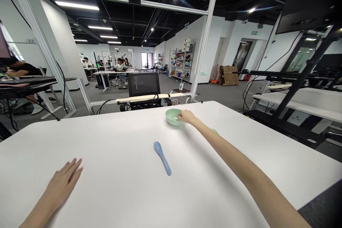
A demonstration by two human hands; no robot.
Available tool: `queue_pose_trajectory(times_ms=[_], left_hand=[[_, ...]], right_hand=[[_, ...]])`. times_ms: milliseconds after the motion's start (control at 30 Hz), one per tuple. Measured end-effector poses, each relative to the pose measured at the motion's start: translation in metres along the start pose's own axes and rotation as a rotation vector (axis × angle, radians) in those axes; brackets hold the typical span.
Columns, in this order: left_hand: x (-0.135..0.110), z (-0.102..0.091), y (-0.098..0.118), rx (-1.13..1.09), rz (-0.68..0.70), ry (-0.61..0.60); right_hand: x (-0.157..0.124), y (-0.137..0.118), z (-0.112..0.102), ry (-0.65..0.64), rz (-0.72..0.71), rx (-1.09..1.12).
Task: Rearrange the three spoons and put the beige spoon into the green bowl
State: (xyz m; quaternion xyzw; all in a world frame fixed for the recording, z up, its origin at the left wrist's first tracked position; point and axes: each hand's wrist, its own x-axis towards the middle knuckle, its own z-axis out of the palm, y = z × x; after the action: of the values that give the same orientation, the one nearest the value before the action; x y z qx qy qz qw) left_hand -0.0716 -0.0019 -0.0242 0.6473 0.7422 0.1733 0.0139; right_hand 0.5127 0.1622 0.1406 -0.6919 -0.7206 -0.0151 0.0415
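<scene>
My right hand (pixel 187 116) reaches across the white table (pixel 107 149), its fingers curled at the near right rim of a pale green bowl (pixel 172 118). I cannot tell whether those fingers grip the rim. A small pale green object (pixel 214 131) shows just behind my right forearm, mostly hidden. A light blue plastic spoon (pixel 162 157) lies on the table between my hands, touching neither. My left hand (pixel 63 181) rests flat near the front of the table, its fingers apart and holding nothing.
A black office chair (pixel 144 85) and a metal-framed rail (pixel 203 46) stand beyond the table's far edge. Black-framed workbenches (pixel 294 103) stand to the right. A person (pixel 18 69) sits at a desk on the left, and other people sit at desks far back.
</scene>
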Motion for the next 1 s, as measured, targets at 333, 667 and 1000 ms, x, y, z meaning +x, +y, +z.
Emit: queue_pose_trajectory(times_ms=[333, 667, 1000], left_hand=[[0.002, 0.0, 0.001, 0.021, -0.007, -0.049], [0.005, -0.001, -0.001, 0.019, -0.013, -0.057], [0.005, -0.003, 0.001, -0.012, -0.001, -0.005]], right_hand=[[-0.093, 0.067, 0.064, 0.308, -0.105, 0.241], [-0.125, 0.106, 0.13, 0.244, -0.12, 0.308], [-0.124, 0.105, 0.133, 0.25, -0.098, 0.309]])
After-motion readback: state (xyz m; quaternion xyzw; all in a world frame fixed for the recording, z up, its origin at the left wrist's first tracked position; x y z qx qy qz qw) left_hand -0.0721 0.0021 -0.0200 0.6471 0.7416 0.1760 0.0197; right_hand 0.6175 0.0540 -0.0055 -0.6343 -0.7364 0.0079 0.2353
